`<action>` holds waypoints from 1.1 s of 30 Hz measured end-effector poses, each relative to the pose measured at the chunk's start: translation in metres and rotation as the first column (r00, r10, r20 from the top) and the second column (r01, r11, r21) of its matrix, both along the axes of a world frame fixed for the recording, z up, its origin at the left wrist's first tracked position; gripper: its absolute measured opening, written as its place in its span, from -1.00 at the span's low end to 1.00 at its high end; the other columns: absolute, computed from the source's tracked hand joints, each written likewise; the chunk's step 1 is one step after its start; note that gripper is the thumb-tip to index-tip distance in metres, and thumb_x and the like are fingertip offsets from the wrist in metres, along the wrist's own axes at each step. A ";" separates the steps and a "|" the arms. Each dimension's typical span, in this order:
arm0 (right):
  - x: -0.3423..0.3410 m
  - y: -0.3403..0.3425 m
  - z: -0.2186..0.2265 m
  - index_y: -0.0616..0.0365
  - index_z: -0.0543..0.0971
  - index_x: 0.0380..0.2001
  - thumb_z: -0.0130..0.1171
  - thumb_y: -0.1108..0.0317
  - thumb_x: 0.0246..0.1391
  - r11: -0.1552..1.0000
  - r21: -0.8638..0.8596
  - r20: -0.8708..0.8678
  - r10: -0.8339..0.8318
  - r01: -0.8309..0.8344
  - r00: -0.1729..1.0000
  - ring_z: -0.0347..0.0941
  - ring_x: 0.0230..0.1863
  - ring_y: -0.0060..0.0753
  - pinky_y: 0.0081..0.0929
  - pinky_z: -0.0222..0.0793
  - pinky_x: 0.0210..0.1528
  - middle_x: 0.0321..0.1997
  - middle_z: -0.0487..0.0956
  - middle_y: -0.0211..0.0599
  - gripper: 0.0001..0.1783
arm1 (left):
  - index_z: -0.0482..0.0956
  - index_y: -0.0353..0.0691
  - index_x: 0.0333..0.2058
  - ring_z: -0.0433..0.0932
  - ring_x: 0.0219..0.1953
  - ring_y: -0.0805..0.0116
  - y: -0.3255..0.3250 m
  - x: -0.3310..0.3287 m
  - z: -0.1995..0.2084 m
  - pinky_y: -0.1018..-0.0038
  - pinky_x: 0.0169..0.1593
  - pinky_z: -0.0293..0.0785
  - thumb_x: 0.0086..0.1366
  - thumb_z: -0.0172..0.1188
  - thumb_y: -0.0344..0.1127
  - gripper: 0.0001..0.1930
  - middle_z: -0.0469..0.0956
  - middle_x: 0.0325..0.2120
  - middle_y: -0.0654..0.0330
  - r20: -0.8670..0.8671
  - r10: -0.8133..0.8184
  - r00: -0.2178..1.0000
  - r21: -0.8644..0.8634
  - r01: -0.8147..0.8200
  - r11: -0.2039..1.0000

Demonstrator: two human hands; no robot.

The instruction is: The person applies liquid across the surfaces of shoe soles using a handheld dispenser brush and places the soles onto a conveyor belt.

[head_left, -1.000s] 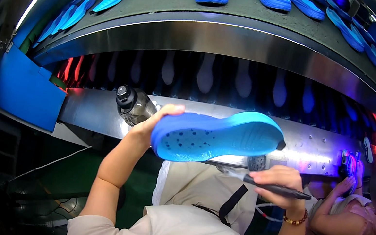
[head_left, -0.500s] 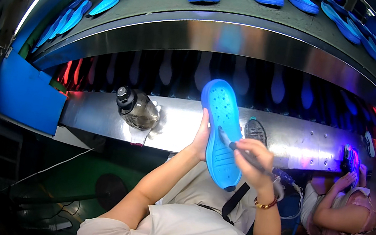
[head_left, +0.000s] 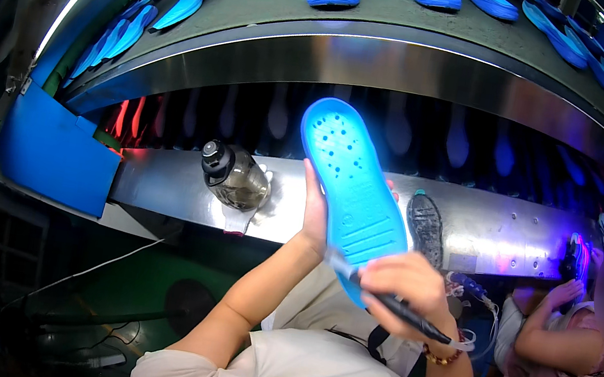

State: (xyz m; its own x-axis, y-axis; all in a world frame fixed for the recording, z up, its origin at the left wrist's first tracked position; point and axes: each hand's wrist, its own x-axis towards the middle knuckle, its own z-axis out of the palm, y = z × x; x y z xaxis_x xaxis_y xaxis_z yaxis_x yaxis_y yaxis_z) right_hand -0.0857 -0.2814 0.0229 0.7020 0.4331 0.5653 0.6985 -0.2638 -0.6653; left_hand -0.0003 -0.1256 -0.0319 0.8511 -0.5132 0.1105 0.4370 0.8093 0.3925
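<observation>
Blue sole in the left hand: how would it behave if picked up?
The blue sole is probably light, since its thick body looks like moulded foam. It seems fairly stiff, with no clear sag in the left hand. Its smooth-looking sides may be slightly slippery.

Your left hand [head_left: 316, 216] has a narrow gap to the bottle [head_left: 241, 180] leftward; dark shoe-shaped piece [head_left: 426, 226] crowds the blue sole's [head_left: 359, 186] right. You've open steel bench [head_left: 490, 224] past that piece; metal ledge [head_left: 323, 54] blocks ahead.

Blue sole [head_left: 354, 185] slants, black-handled brush [head_left: 408, 316] near its end.
</observation>
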 end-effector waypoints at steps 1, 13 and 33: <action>-0.005 -0.003 0.002 0.16 0.55 -0.46 0.26 0.52 -0.33 0.995 -0.010 -0.071 0.094 -0.095 0.993 0.50 -0.30 -0.27 -0.43 0.39 -0.22 -0.41 0.57 -0.27 -0.77 | 0.18 -0.17 0.06 0.39 -0.07 -0.01 0.006 0.002 0.001 0.09 -0.04 0.36 0.04 -0.48 0.50 -0.10 0.39 -0.15 -0.08 -0.014 0.024 1.000 0.005 -0.024 1.000; 0.004 -0.034 -0.017 0.24 0.55 -0.37 0.18 0.62 -0.25 0.920 0.388 -0.383 0.211 -0.050 0.899 0.42 -0.08 -0.20 -0.27 0.24 0.07 -0.29 0.58 -0.20 -0.75 | 0.15 -0.28 0.10 0.33 0.01 -0.07 0.020 0.011 0.046 0.06 0.04 0.30 0.02 -0.36 0.51 -0.04 0.30 -0.02 -0.15 0.036 0.071 0.997 0.109 -0.074 0.991; 0.000 -0.004 0.008 0.30 0.55 -0.44 0.23 0.63 -0.34 0.935 0.345 -0.187 0.150 -0.078 0.971 0.52 -0.26 -0.19 -0.36 0.38 -0.13 -0.37 0.57 -0.07 -0.76 | 0.22 -0.39 0.05 0.42 -0.06 0.15 0.009 -0.011 0.036 0.27 0.05 0.31 0.26 -0.19 -0.03 -0.45 0.39 -0.07 -0.04 -0.038 0.029 0.999 -0.058 -0.032 0.998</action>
State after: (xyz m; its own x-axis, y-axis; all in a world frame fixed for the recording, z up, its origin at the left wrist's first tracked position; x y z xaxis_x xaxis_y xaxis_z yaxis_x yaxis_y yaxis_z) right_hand -0.0854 -0.2854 0.0307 0.7760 0.3295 0.5378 0.5474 0.0715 -0.8338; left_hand -0.0110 -0.1168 0.0045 0.8704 -0.4805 0.1078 0.4252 0.8437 0.3278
